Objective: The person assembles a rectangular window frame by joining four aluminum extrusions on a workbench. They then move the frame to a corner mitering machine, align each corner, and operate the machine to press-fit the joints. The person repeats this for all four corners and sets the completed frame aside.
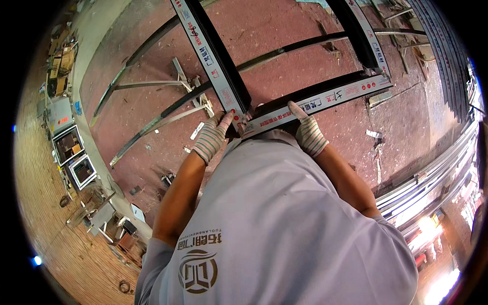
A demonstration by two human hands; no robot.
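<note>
A black metal window frame (pixel 317 101) with printed pale film along its faces lies in front of me, its far end running out of view. My left hand (pixel 212 138), in a striped knit glove, grips the frame's near left corner, where the left bar meets the near bar. Small metal edges show at this joint. My right hand (pixel 311 136), gloved alike, holds the near bar right of that corner. Its thumb lies on the printed face and its other fingers are hidden beneath. The near bar sits close against the front of my grey shirt.
Long dark curved-looking rails (pixel 162 119) on stands pass beneath the frame over a reddish floor. Stacked dark profiles (pixel 445 56) stand at far right, with silvery profiles (pixel 422 183) nearer. Small framed panes (pixel 68 145) and boxes line the left side. Scraps litter the floor.
</note>
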